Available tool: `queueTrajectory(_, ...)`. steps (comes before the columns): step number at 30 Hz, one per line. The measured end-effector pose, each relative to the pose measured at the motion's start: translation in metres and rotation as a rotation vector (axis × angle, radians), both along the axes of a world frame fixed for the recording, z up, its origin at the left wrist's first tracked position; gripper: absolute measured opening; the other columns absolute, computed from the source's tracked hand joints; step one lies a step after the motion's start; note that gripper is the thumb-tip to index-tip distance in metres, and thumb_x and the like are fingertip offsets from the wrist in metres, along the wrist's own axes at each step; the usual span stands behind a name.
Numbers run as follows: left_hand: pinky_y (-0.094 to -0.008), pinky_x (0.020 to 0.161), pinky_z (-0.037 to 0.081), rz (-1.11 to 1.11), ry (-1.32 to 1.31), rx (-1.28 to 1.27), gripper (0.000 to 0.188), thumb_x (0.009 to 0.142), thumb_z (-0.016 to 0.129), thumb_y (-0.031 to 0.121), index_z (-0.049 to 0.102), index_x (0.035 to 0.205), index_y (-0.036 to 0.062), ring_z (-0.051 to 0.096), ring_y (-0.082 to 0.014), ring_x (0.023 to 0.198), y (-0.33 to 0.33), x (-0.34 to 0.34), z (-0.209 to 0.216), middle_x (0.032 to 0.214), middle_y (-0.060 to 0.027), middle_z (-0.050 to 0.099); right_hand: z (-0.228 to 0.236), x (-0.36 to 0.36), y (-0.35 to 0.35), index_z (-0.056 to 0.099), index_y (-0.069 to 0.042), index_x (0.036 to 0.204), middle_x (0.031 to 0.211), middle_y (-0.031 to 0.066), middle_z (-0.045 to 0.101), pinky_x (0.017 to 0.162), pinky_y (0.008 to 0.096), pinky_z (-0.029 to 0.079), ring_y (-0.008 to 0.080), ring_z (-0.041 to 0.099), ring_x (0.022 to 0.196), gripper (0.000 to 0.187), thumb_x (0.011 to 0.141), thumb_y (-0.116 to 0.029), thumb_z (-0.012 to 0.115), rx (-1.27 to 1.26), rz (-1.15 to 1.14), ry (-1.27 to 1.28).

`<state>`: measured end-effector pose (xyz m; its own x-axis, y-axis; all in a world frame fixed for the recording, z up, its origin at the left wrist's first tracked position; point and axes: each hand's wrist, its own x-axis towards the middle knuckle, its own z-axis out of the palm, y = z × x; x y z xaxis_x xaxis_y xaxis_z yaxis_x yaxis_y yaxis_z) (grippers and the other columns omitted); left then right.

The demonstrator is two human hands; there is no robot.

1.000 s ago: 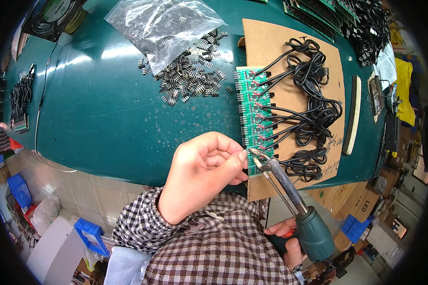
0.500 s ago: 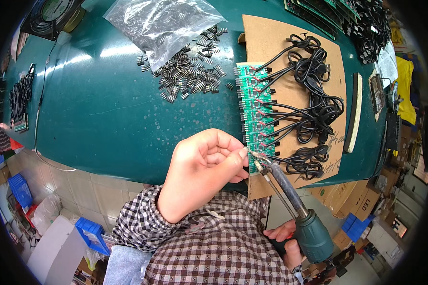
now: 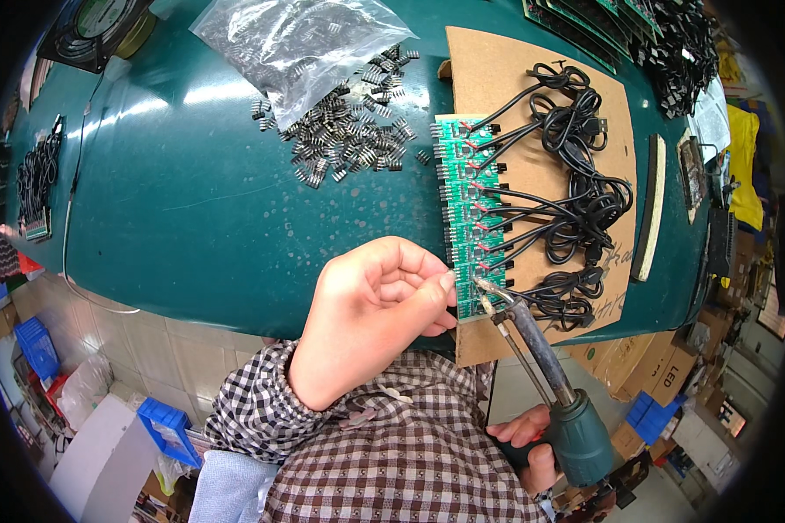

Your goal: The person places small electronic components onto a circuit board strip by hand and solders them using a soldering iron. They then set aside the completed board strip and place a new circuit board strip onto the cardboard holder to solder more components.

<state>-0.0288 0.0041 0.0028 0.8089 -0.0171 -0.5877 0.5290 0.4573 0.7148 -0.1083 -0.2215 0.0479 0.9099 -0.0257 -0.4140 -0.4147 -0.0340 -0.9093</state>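
A strip of green circuit boards [image 3: 471,187] lies on a brown cardboard sheet, with black pin connectors along its left edge. Black cables [image 3: 576,157] with red wire ends run from the boards to the right. My left hand [image 3: 375,305] is closed in a pinch at the lower left edge of the strip; whatever sits between thumb and finger is hidden. In my right hand [image 3: 532,440] is a green-bodied soldering gun [image 3: 580,436], gripped by its partly hidden handle. Its hot tip points at the lower boards, just right of my left fingertips.
Loose pin connectors [image 3: 349,131] are heaped beyond my left hand, beside a clear plastic bag [image 3: 301,52] of more. The cardboard sheet [image 3: 497,52] reaches past the table's near edge. A fan [image 3: 96,26] stands far left, above a cable bundle [image 3: 39,187]. Stacked boards [image 3: 576,30] lie far right.
The soldering gun's tip has shifted slightly right, away from my left fingertips and the board's left edge. My left hand has stayed in place.
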Motion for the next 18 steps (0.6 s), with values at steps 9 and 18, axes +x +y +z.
queueTrajectory(9,-0.0216,0.058,0.051,0.027,-0.016,-0.006,0.012,0.083,0.053,0.003,0.052,0.092,-0.0035,0.061,-0.0142,0.069,0.004,-0.002,0.009,0.084,-0.0111,0.06,-0.002,0.022,0.011,0.04,0.004,0.093,0.067,0.0089,0.046,0.061,0.0383,0.054,0.0193,0.053,0.063,0.044,0.081,-0.035,0.055,0.152,0.024,-0.116)
queueTrajectory(18,-0.0209,0.054,0.04,0.13,-0.387,1.352,0.008,0.073,0.06,-0.003,0.054,0.079,-0.001,0.046,-0.0103,0.059,0.047,0.012,-0.01,0.078,-0.005,0.049,-0.008,0.042,0.013,0.036,0.001,0.101,0.068,0.0054,0.043,0.057,0.0307,0.054,0.0153,0.05,0.064,0.041,0.086,-0.035,0.047,0.24,-0.003,-0.26)
